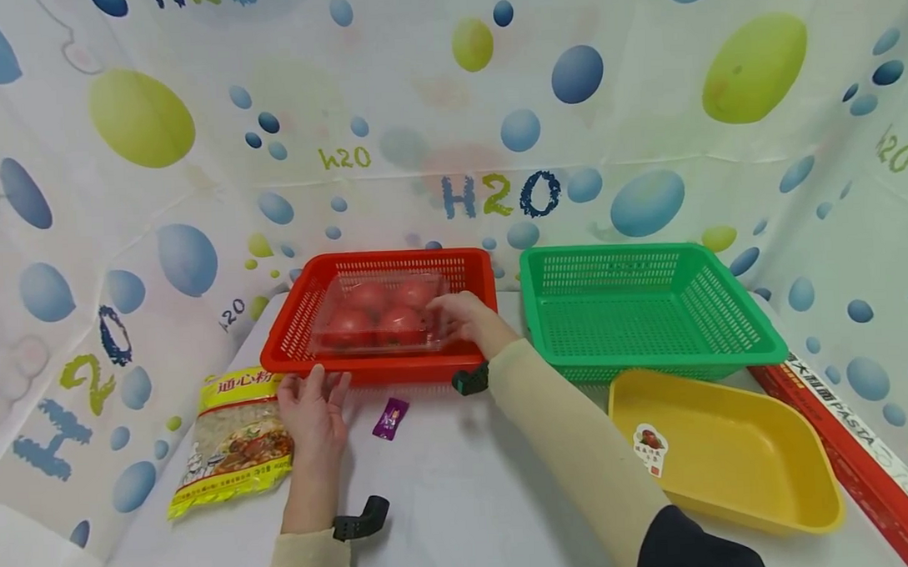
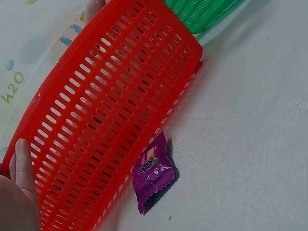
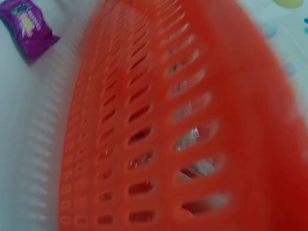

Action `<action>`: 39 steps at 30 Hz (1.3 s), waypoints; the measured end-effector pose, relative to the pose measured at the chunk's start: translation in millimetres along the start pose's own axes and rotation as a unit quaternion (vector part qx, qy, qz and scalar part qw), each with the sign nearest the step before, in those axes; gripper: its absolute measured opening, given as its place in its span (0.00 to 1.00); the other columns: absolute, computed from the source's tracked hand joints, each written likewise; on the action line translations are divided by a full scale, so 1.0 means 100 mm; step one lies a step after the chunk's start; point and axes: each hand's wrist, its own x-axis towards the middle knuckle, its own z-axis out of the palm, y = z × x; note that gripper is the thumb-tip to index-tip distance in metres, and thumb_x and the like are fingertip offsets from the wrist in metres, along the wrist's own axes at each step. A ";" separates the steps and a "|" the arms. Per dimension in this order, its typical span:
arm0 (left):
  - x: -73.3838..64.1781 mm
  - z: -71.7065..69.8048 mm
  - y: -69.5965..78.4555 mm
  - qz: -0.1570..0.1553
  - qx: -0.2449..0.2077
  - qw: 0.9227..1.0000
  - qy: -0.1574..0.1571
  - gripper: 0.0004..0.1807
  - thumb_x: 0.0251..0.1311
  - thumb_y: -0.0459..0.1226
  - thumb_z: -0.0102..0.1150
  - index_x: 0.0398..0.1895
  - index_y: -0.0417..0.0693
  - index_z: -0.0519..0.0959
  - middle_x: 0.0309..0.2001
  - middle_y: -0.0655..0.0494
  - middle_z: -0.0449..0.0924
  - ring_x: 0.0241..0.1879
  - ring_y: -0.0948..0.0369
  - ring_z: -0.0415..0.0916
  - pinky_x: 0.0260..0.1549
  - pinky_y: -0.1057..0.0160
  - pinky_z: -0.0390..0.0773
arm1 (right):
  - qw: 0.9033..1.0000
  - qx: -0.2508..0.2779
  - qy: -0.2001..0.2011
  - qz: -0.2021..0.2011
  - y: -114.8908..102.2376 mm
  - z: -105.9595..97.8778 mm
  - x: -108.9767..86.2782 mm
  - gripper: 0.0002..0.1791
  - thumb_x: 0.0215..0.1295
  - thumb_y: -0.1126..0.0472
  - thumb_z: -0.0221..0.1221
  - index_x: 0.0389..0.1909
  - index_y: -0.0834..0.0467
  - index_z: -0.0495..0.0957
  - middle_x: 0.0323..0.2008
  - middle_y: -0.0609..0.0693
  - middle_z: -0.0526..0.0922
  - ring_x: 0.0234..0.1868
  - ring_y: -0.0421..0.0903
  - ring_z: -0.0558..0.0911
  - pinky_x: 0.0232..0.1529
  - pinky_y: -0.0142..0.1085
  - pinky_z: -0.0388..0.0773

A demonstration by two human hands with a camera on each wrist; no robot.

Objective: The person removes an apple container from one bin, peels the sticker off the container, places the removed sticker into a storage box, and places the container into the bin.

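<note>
A clear plastic box of red tomatoes [image 1: 372, 315] lies in the red basket [image 1: 385, 371], slightly tilted. My right hand [image 1: 466, 316] reaches over the basket's right side and grips the box by its right end; in the right wrist view the basket's wall [image 3: 159, 115] hides that hand. At the basket's front left, my left hand [image 1: 316, 413] touches the rim with loosely bent fingers. In the left wrist view, a finger [image 2: 24, 166] lies against the basket's outer wall. Beside the left hand lies a yellow-and-clear bag of pasta [image 1: 238, 445].
A small purple candy packet [image 1: 391, 418] lies in front of the red basket. To the right stand a green basket [image 1: 652, 364] and, nearer, a yellow tray [image 1: 730, 441] with a sticker. A long red pasta box [image 1: 858, 461] runs along the table's right edge. A patterned curtain hangs behind.
</note>
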 end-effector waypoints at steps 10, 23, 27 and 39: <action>-0.01 0.00 -0.01 0.003 0.004 1.000 0.001 0.34 0.64 0.38 0.67 0.69 0.53 0.61 0.70 0.48 0.62 0.60 0.50 0.75 0.45 0.58 0.84 | 0.999 -0.033 -0.016 0.009 -0.05 0.08 -0.01 0.18 0.69 0.62 0.61 0.58 0.60 0.77 0.54 0.55 0.78 0.53 0.54 0.77 0.51 0.46 0.83; -0.01 0.01 0.00 -0.004 0.000 1.000 0.001 0.36 0.62 0.38 0.69 0.69 0.56 0.61 0.71 0.50 0.61 0.64 0.51 0.73 0.45 0.58 0.84 | 0.999 -0.038 -0.028 0.004 -0.09 0.03 -0.04 0.21 0.66 0.58 0.66 0.58 0.55 0.78 0.53 0.51 0.79 0.55 0.54 0.77 0.50 0.51 0.83; -0.01 0.00 0.01 -0.005 0.001 1.000 0.001 0.36 0.63 0.38 0.69 0.69 0.56 0.61 0.71 0.50 0.61 0.64 0.50 0.73 0.45 0.58 0.84 | 0.999 -0.031 -0.042 0.004 -0.17 -0.02 -0.10 0.23 0.69 0.56 0.63 0.63 0.55 0.74 0.57 0.53 0.78 0.58 0.56 0.76 0.51 0.53 0.82; -0.04 0.03 0.02 -0.006 0.001 1.000 -0.003 0.40 0.61 0.40 0.70 0.73 0.56 0.60 0.73 0.51 0.61 0.67 0.50 0.69 0.47 0.58 0.83 | 0.998 -0.006 -0.063 -0.018 -0.50 -0.24 -0.35 0.33 0.74 0.52 0.58 0.74 0.55 0.60 0.74 0.60 0.61 0.71 0.63 0.64 0.59 0.58 0.76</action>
